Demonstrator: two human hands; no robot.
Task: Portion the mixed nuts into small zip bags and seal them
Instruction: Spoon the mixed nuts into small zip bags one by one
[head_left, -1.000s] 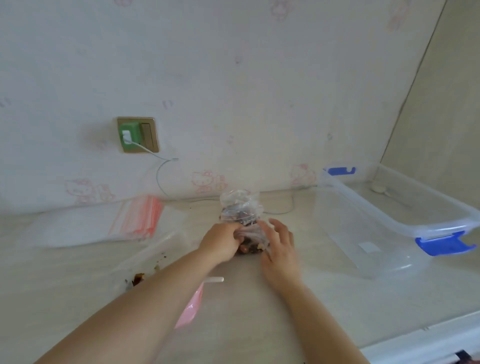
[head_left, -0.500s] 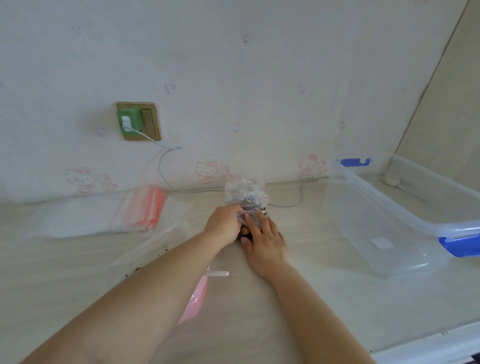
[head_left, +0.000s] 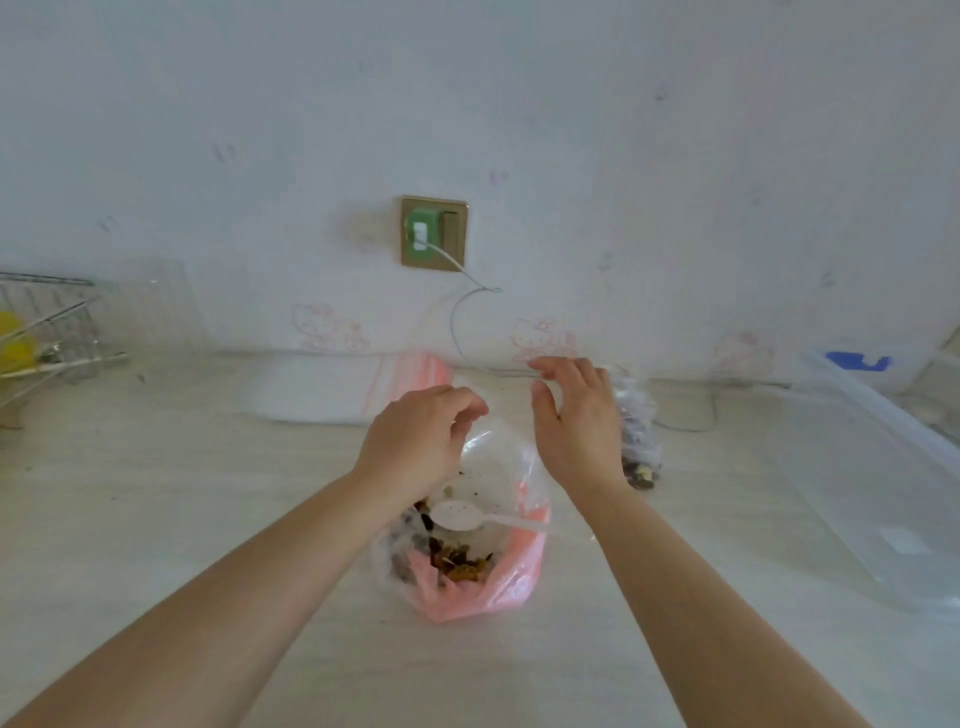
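Note:
A large clear bag with a pink lower part lies open on the counter, with mixed nuts at its bottom and a white plastic spoon resting inside. My left hand hovers over its left rim, and its curled fingers pinch the clear plastic. My right hand is at the right rim with relaxed, spread fingers and holds nothing. A small filled zip bag of nuts stands just behind my right hand, free of both hands.
A stack of empty red-striped zip bags lies by the wall behind the large bag. A clear plastic container with blue clips sits at the right. A wire rack stands far left. A charger cable hangs from the wall socket.
Both hands have let go of the small filled bag, which now stands alone to the right. They moved to the large nut bag, and the view swung left.

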